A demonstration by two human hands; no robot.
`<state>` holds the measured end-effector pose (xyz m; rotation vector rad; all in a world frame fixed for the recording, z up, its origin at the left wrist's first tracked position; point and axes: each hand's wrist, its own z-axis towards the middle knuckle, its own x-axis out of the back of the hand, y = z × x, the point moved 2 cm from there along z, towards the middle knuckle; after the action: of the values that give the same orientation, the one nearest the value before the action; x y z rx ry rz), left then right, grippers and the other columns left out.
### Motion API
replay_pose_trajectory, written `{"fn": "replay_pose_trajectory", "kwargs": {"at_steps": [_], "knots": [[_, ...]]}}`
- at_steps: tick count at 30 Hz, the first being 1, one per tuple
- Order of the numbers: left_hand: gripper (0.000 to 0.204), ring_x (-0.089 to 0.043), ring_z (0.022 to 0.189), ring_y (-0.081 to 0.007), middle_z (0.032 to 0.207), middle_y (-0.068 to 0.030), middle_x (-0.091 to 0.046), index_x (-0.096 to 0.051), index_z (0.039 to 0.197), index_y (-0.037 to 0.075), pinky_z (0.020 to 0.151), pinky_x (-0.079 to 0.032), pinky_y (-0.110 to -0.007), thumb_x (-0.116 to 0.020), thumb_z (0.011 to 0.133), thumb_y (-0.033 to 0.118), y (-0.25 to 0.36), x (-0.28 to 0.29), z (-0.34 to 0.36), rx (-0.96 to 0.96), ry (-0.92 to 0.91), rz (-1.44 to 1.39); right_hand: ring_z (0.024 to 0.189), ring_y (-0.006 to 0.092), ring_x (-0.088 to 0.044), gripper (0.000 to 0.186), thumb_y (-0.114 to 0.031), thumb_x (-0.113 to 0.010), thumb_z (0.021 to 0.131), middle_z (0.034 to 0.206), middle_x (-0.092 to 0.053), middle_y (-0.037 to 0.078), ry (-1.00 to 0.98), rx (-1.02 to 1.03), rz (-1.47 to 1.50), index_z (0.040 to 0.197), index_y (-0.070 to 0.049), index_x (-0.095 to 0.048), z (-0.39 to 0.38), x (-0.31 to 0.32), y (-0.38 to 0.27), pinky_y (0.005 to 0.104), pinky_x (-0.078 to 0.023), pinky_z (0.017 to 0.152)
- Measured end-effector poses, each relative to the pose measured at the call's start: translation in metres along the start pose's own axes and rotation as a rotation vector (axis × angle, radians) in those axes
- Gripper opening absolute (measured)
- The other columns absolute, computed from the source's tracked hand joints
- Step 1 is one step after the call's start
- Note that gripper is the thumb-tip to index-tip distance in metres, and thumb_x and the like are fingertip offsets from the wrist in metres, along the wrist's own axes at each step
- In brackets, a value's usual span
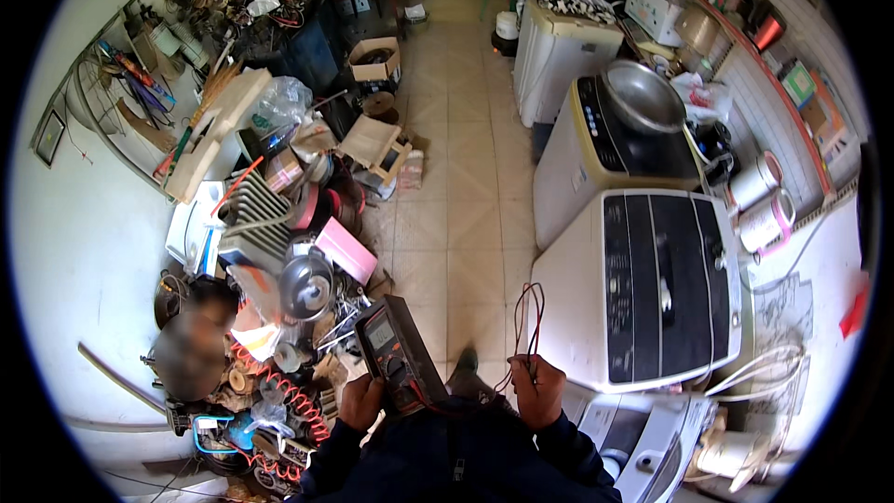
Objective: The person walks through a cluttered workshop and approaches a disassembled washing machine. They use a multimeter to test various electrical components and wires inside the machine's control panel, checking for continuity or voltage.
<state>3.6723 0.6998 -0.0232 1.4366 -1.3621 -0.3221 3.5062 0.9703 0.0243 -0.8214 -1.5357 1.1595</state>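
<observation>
My left hand (360, 401) is closed round the lower left side of a dark multimeter (389, 343) with a small grey display and a dial. The meter is tilted in front of my body. In a fist, my right hand (538, 393) grips the red and black test leads (533, 309), whose loop rises above the fingers. One red lead also shows at the meter's lower edge, running toward my body. The probe tips cannot be made out. To the right of my right hand stands a white washing machine (570, 317) with a black top.
Farther along the right stands another washing machine (565, 168) with a metal basin (644, 96) on top. A grey-white appliance (643, 438) is at lower right. Piled along the left are a pot (306, 287), a pink box (345, 251) and a red coiled hose (296, 396). A tiled floor (447, 214) runs between.
</observation>
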Motion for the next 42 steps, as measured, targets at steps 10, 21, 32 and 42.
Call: {"fn": "replay_pose_trajectory", "kwargs": {"at_steps": [10,21,32,42], "knots": [[0.043,-0.061,0.06,-0.0349,0.064,-0.0239,-0.059,-0.061,0.075,-0.005,0.056,-0.043,-0.046,-0.055,0.092,0.034,0.087,-0.017,0.286,-0.007,0.056,0.03,0.055,0.0198,-0.059,0.022,-0.02,-0.064,0.091,0.062,-0.06,0.013,-0.154,-0.047,-0.019,0.087,0.001,-0.067,0.303,-0.052,-0.006,0.0334,-0.047,0.054],[0.04,-0.063,0.066,-0.0326,0.07,-0.023,-0.061,-0.062,0.086,-0.005,0.062,-0.046,-0.043,-0.049,0.097,0.032,0.325,0.011,0.668,-0.207,-0.149,0.138,0.048,0.0086,-0.051,0.023,-0.016,-0.059,0.094,0.056,-0.056,0.002,0.183,-0.146,-0.065,0.081,0.003,-0.063,0.634,-0.038,-0.01,0.0265,-0.04,0.045],[0.045,-0.063,0.064,-0.0284,0.067,-0.0189,-0.062,-0.064,0.085,-0.005,0.062,-0.047,-0.043,-0.047,0.097,0.034,0.474,-0.022,1.048,-0.121,-0.234,-0.042,0.044,0.011,-0.05,0.027,-0.016,-0.056,0.096,0.054,-0.054,0.004,0.262,-0.224,-0.017,0.078,0.003,-0.06,1.029,-0.08,0.018,0.0271,-0.04,0.042],[0.047,-0.063,0.058,-0.0267,0.061,-0.0185,-0.06,-0.062,0.079,-0.007,0.055,-0.045,-0.043,-0.049,0.096,0.035,0.584,0.058,1.324,0.037,0.088,-0.171,0.052,0.0068,-0.051,0.022,-0.017,-0.062,0.094,0.059,-0.057,0.003,-0.09,0.095,-0.038,0.086,0.003,-0.065,1.462,-0.165,-0.101,0.0253,-0.043,0.05]]}}
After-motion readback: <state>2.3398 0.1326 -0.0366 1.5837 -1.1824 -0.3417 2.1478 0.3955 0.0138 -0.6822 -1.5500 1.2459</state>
